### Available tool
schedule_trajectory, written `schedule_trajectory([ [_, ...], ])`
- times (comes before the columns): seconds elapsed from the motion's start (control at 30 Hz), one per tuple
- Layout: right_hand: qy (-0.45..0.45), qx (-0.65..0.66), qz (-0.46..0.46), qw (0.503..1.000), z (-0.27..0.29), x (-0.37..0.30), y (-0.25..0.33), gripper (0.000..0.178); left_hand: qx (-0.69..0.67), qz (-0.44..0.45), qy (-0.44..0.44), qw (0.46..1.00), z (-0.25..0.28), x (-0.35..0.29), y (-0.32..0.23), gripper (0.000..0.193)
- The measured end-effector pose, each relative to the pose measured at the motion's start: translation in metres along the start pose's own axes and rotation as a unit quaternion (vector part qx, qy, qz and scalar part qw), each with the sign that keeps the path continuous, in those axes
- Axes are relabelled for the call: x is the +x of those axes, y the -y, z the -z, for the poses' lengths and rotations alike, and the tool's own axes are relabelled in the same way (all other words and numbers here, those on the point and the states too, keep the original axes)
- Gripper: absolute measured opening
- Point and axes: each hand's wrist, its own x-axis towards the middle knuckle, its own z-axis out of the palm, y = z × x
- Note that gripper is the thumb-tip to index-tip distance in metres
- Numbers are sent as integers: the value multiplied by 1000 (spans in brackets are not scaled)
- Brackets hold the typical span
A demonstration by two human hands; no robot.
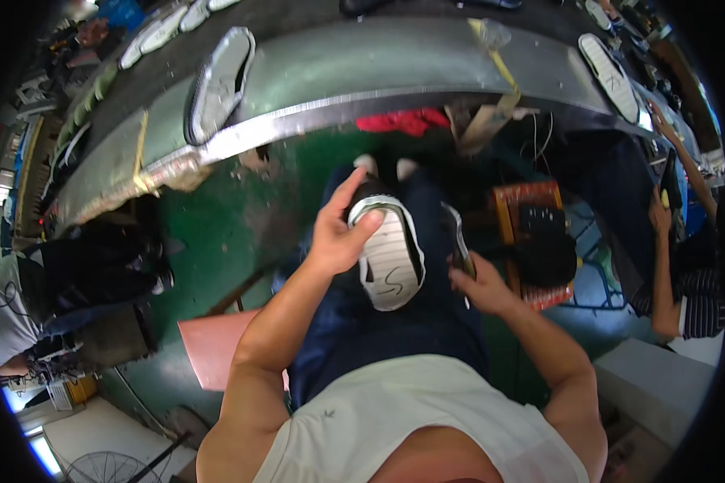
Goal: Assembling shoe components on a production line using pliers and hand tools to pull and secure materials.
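My left hand (pixel 344 233) grips a shoe upper (pixel 390 249) by its far end. The piece is held over my lap with its underside up. That underside is pale and ribbed, marked with a dark curved pen line, and a white edge is folded around it. The left thumb presses on its face while the fingers reach round the dark far end. To the right of it, my right hand (pixel 477 283) is closed round the handle of what look like pincers (pixel 457 229), with a curved metal head pointing away from me. The tool and the shoe upper are apart.
A metal-edged bench (pixel 362 68) curves across the far side, with a shoe upper (pixel 220 84) at left and another (pixel 609 76) at right. Red cloth (pixel 403 121) hangs under its edge. A co-worker's arm (pixel 662 258) shows at right, beside a wooden stool (pixel 532 197). A pink panel (pixel 213 350) stands left.
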Motion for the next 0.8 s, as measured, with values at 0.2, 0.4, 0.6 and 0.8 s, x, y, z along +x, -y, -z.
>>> schedule_trajectory([
  [0.2,66,-163,24,984,-50,-23,62,30,9,94,66,993,12,-36,36,58],
  [0.4,110,-34,-56,992,-54,-3,80,30,27,83,127,988,14,-39,27,62],
  [0.6,148,-30,-128,980,-38,23,105,23,111,76,99,986,22,-35,34,52],
  [0.8,35,-302,95,948,-41,53,34,24,19,91,75,993,25,-28,59,44],
])
